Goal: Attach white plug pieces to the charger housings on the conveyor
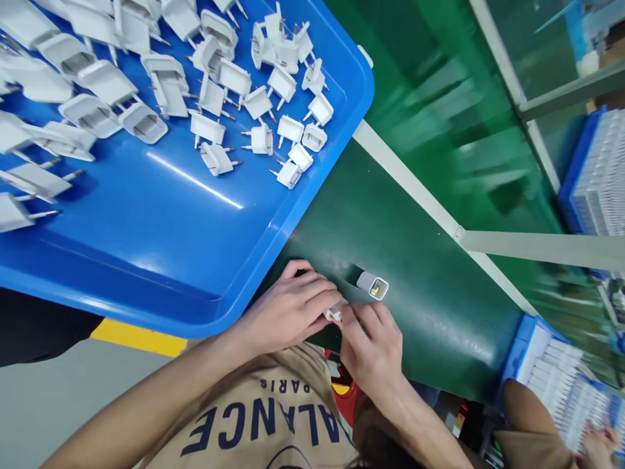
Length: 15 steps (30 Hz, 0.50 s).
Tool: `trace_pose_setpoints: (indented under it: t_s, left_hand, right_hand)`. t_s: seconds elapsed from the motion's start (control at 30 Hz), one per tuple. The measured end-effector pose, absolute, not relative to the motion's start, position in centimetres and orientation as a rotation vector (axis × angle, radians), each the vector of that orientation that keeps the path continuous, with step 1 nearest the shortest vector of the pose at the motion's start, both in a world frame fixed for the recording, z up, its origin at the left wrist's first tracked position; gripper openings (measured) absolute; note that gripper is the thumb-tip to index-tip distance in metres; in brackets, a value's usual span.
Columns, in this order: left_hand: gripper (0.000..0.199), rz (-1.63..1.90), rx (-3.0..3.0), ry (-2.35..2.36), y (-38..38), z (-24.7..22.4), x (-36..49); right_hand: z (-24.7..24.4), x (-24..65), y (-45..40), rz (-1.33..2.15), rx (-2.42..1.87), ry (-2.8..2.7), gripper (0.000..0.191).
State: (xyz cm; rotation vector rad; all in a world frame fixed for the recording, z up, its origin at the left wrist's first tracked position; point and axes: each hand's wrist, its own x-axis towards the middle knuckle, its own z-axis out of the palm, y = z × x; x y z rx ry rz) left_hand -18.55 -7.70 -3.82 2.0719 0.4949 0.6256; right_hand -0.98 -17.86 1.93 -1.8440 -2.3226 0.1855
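Near the front edge of the green table (415, 241), my left hand (293, 306) is closed around a small white plug piece (334, 312). My right hand (374, 339) pinches the same piece from the other side, the fingertips of both hands almost meeting. Just beyond my right hand lies a white housing (374, 285), its open end facing me and something yellowish inside. To the left, a blue tray (293, 225) holds several white plug pieces (208, 127) with metal pins, heaped toward its far side.
A pale metal frame (410, 176) runs along the table's far side. At the lower right, a blue box (520, 342) holds rows of white parts, with another person's hand (598, 443) over it. More stacked white parts (603, 172) stand at the right.
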Motion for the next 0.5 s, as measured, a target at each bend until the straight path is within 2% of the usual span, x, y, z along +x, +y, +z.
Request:
trace_pose_setpoints:
  t_s: [0.17,0.3,0.33,0.43,0.5]
  left_hand:
    - [0.013,0.648,2.133,0.495,-8.6,-3.8,-18.1]
    - [0.049,0.6,2.318,0.495,-8.8,-1.1,-20.4]
    - [0.051,0.603,2.382,0.523,-8.4,-0.2,-21.9]
    - [0.029,0.612,2.612,0.979,-6.1,3.0,-28.3]
    - [0.026,0.565,2.677,1.469,-4.2,4.5,-33.0]
  right_hand:
    - [1.9,-1.5,-17.7,0.129,-1.882,-2.303,0.017]
    - [3.6,-1.5,-18.9,0.185,-1.85,-2.259,0.022]
    - [4.0,-1.0,-19.7,0.213,-1.849,-2.243,0.022]
    - [4.0,2.5,-22.8,0.201,-1.864,-2.103,0.018]
    - [3.5,6.0,-24.8,0.098,-2.016,-1.844,0.021]
